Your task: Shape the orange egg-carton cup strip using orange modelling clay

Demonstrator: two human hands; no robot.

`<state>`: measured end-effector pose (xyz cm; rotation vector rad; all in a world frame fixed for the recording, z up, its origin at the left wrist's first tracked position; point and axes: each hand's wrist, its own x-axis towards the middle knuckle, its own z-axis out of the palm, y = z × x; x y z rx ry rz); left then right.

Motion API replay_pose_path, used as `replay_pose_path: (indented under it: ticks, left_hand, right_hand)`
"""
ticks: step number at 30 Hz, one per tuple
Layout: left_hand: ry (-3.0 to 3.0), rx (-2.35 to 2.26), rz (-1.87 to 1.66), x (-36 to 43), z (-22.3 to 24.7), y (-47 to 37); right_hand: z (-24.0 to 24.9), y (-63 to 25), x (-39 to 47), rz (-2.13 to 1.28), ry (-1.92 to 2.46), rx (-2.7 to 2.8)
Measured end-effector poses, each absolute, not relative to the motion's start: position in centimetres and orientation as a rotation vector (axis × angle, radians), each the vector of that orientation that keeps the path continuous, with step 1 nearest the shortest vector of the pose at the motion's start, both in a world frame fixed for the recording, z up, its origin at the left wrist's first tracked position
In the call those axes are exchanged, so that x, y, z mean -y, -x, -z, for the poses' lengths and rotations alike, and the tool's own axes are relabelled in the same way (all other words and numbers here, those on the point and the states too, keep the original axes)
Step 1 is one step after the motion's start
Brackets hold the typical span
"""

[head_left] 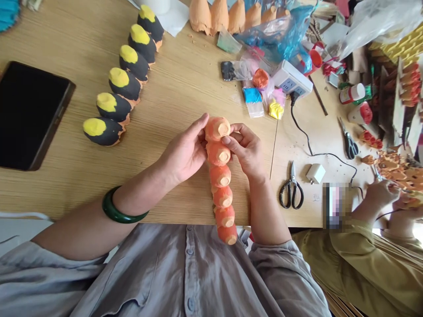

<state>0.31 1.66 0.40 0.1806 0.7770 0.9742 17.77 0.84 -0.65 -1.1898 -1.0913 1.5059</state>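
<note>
Both hands hold a strip of joined orange egg-carton cups (220,176) by its far end. Each cup is reddish orange with a paler round patch on its tip. The strip runs from my fingers down toward my shirt, past the table edge. My left hand (190,149) supports the far cup from the left, thumb up along its side; some fingers are hidden behind. My right hand (246,147) pinches the same end from the right, thumb on the second cup. To the left lies a similar strip of black cups with yellow tips (124,83).
A black tablet (31,114) lies at left. Clay packets (254,97), a power strip (292,81) and blue plastic (280,35) sit ahead, near pale orange cones (220,17). Black-handled scissors (291,187) and a white charger (316,173) lie right. A co-worker's hand (380,193) is far right.
</note>
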Motion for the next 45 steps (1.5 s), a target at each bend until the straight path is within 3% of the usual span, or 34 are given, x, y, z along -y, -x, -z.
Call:
replay_pose_path:
  ticks: [15,33,45]
  left_hand:
    - [-0.341,-0.605,-0.916,-0.6,-0.4,0.4]
    - [-0.309,-0.745,-0.769,-1.4,-0.2,1.1]
    - [-0.300,-0.652,-0.786,-1.8,-0.4,1.2]
  right_hand:
    - [2.3,-20.2,-1.7,-1.599,1.013,1.047]
    - [2.6,-18.8,-1.3,-1.767,0.899,0.981]
    - [2.8,-19.5,-1.9,-1.766,1.024,0.864]
